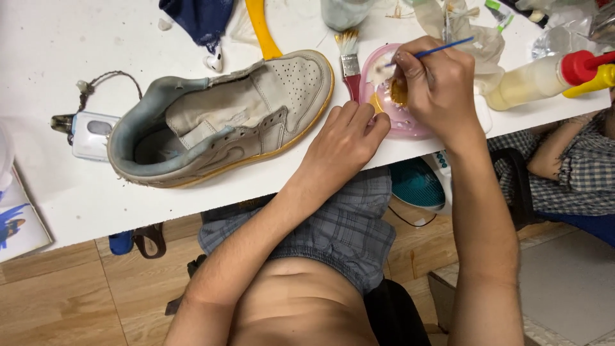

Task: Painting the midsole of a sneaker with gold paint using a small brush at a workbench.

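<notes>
While your right hand [442,90] works in the upper right of the frame, it pinches a thin blue-handled brush [442,48] between thumb and fingers, grip closed on the handle, bristle end down over the pink palette [378,96]. Palette sits on the white table [51,45] right of centre, near the front edge; yellow paint shows in one well beside your knuckles.

Your left hand [346,134] lies just left of the palette, fingers loosely curled, fingertips touching its rim; it grasps nothing.

Worn grey-white sneaker [224,122] lies on its side at centre left, toe pointing toward the palette, sole edge yellowed. Flat red-handled brush [350,64] rests between the shoe toe and the palette, bristles toward the top of the frame.

Upper right: a squeeze bottle [538,80] with a red cap, lying on the table. Far left: small white case [90,131] with a cord. Top centre: dark blue cloth [198,19].
</notes>
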